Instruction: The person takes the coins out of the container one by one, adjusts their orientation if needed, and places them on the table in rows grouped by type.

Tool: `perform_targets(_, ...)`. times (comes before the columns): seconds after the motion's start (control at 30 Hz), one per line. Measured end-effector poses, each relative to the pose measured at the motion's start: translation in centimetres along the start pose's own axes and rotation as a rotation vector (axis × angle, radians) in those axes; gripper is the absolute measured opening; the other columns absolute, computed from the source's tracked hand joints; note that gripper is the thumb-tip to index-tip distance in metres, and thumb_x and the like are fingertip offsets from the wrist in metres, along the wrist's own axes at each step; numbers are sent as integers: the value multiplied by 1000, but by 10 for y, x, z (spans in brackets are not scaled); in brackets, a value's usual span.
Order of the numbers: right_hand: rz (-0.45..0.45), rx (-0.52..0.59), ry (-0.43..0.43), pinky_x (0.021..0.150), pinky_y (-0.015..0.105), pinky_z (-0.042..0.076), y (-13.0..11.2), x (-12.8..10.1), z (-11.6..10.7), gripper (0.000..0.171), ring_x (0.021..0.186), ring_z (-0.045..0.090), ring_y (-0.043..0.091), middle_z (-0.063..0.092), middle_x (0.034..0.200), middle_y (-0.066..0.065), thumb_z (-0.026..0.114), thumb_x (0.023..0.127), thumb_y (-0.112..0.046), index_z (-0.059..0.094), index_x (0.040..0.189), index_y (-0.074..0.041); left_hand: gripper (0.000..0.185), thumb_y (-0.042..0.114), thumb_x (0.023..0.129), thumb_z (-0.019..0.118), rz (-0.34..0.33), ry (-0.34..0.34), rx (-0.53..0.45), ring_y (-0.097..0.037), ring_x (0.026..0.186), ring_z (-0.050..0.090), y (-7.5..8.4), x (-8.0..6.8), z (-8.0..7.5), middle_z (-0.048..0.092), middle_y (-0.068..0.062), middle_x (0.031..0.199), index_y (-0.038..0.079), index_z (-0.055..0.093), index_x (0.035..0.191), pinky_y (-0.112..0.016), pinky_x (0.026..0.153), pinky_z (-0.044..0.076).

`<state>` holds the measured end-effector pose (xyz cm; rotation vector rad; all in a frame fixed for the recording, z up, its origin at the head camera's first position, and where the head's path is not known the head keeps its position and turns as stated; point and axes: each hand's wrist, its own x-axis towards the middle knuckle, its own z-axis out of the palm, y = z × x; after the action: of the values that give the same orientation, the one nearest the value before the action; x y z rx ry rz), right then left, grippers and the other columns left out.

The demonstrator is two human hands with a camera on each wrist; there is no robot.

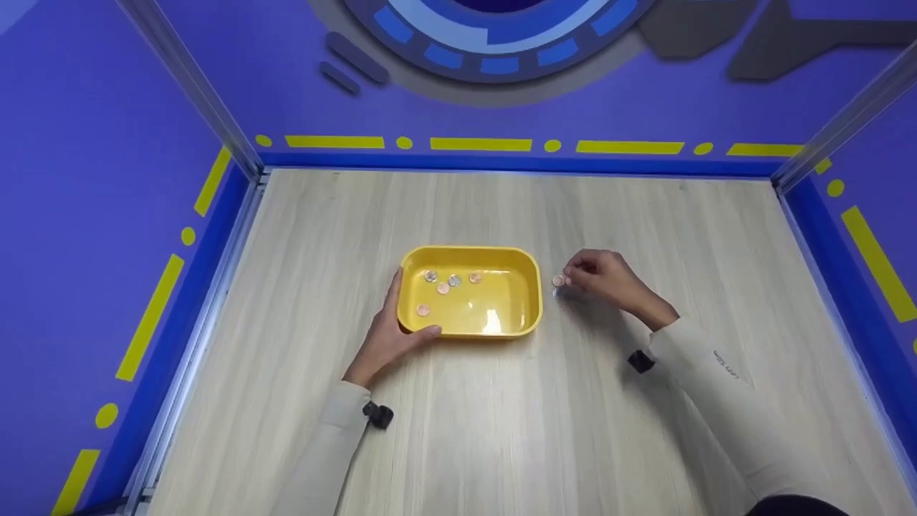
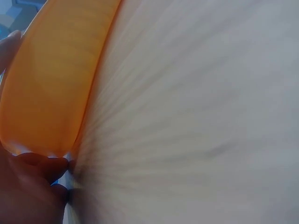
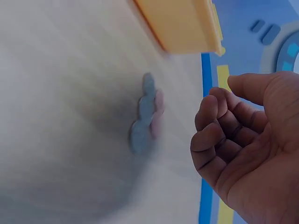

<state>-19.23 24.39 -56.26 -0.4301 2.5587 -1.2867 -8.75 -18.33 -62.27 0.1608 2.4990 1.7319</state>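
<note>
Thin, slippery small silver and copper coins (image 3: 145, 114) probably need an edge pinch; right hand (image 1: 600, 276) hovers curled, empty; left hand (image 1: 390, 333) grips the shallow yellow plastic tray (image 1: 534, 304).

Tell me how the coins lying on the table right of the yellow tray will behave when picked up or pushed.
The coins look thin and flat against the table, so they would probably slide rather than roll when pushed. Lying flush, they are likely fiddly to lift; fingertips may need to catch an edge. They cluster close beside the right hand, so nudging one could shift its neighbours.
</note>
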Motion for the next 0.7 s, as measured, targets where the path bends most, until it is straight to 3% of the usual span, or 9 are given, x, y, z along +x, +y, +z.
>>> perform_targets(0.2,-42,60,-62,66,23,54,-21,15,8,21,81,68,38,73,95,29,68,109,-12,76,110,8,132,45,87,95,-17,9,6,-24,149,53,1,0,1,43,-10,173,24,4,180,-47,126,37)
perform_targets(0.37,-94,41,-84,63,23,54,-42,30,15,19,83,67,49,73,96,26,68,109,-11,77,112,5,132,48,87,95,-26,9,2,-25,152,50,1,0,1,41,-9,174,30,3,179,-48,128,33)
perform_targets(0.7,-185,32,-122,74,28,58,-75,60,37,17,82,68,23,75,101,22,68,108,-9,78,113,5,131,42,87,95,-19,15,-4,-27,156,45,0,0,1,36,-9,178,29,4,180,-51,129,31)
